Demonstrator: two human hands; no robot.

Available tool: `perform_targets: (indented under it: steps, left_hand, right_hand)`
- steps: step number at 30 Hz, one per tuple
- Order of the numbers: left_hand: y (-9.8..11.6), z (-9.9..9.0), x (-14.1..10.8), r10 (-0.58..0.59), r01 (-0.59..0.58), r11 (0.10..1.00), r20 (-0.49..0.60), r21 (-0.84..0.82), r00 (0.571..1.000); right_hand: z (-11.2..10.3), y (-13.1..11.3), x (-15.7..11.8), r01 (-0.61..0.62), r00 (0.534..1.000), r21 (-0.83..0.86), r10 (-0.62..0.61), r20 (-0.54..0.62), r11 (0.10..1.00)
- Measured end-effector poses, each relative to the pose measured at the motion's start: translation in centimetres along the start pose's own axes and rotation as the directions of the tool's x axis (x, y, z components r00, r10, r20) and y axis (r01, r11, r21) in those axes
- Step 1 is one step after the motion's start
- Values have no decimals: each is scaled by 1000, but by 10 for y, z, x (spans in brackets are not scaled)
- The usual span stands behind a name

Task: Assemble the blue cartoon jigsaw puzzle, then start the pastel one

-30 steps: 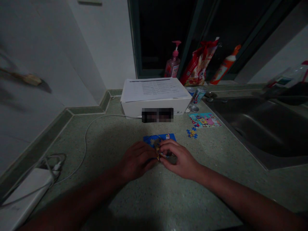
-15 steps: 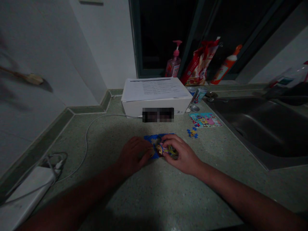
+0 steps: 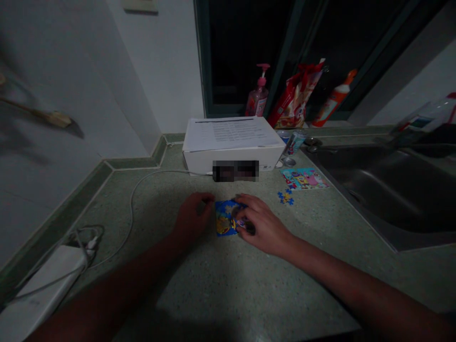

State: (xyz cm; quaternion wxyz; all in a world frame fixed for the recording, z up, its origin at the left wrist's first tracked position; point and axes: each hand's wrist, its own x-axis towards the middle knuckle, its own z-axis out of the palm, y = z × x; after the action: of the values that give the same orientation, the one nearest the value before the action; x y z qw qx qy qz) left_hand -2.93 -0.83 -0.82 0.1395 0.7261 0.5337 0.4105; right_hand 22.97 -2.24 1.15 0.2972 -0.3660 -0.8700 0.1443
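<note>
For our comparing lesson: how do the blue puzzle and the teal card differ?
The blue puzzle is partly hidden by the right hand; the teal card has no hand over it. The blue puzzle is nearer the person; the teal card is nearer the sink. Both lie on the counter.

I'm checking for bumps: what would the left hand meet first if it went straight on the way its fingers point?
Probably the blue puzzle, at its left edge; if the left hand is raised above it, the right hand beyond.
</note>
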Motion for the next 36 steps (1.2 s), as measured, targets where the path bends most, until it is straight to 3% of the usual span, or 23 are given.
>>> perform_targets:
  steps: [10, 18, 36]
  left_hand:
    - [4, 0, 1, 0, 0, 1000, 14, -4, 1000]
    - [-5, 3, 1, 111, -111, 994, -42, -4, 993]
    - [4, -1, 1, 5, -3, 999, 42, -37, 999]
  right_hand:
    - [9, -13, 26, 2, 991, -35, 2, 137, 999]
    - [12, -14, 25, -22, 987, -56, 30, 155, 998]
    - [-1, -6, 19, -19, 992, -76, 29, 126, 997]
